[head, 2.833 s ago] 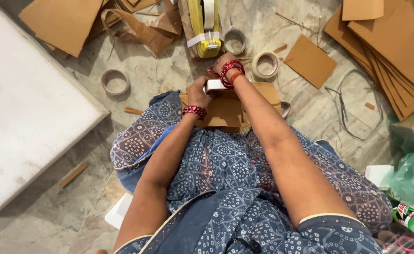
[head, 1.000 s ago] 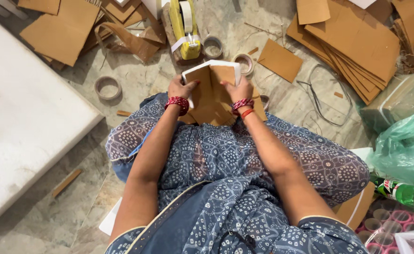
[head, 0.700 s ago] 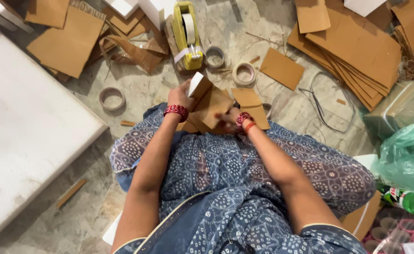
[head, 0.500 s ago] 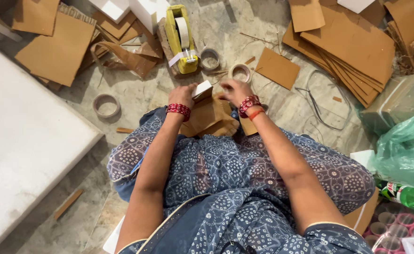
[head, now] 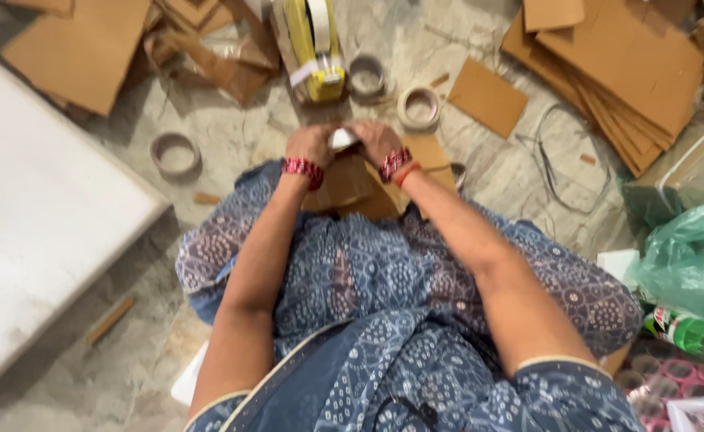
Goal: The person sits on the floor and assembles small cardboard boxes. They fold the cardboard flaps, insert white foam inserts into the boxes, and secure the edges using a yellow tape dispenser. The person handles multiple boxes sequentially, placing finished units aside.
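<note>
My left hand (head: 310, 144) and my right hand (head: 374, 141) meet over my knees, both closed on the top edge of a folded brown cardboard piece (head: 350, 186) with a white strip (head: 342, 140) between the fingers. The cardboard rests against my blue patterned lap (head: 384, 272). Both wrists wear red bangles. A yellow tape dispenser (head: 314, 44) lies on the floor just beyond my hands. The picture is blurred, so finger detail is unclear.
Tape rolls (head: 418, 107) and an empty tape core (head: 174, 154) lie on the stone floor. A stack of cardboard sheets (head: 624, 64) sits at the upper right, a loose square (head: 488, 96) nearer. A white slab (head: 40, 232) fills the left. Green plastic bag (head: 688, 256) and bottle at right.
The cardboard piece was held up open between both hands, then turned and lowered onto my lap. My hands have come together at its top edge.
</note>
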